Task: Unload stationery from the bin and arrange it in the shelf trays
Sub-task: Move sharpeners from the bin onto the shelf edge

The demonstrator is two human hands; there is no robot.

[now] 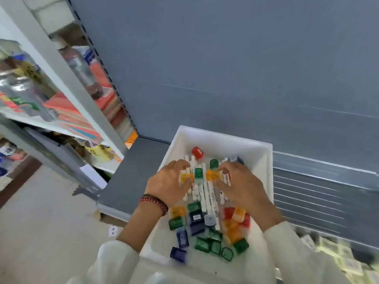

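Note:
A white bin [264,158] rests on a grey shelf [133,171] and holds several small coloured plastic pieces in green, blue, orange and red, plus a row of white sticks [207,197]. Both hands are inside the bin. My left hand [170,183] curls its fingers around an orange piece [185,178]. My right hand [240,185] pinches another orange piece [212,174] and lies over white sticks. A green piece [198,173] sits between the hands. A red piece [197,152] lies at the bin's far end. The view is motion-blurred.
Slatted grey shelf trays [320,193] lie right of the bin under a blue-grey back panel. A white shelving unit [67,83] with packaged goods and coloured paper stands at the left. Beige floor lies below it. Printed packs [338,257] sit at the lower right.

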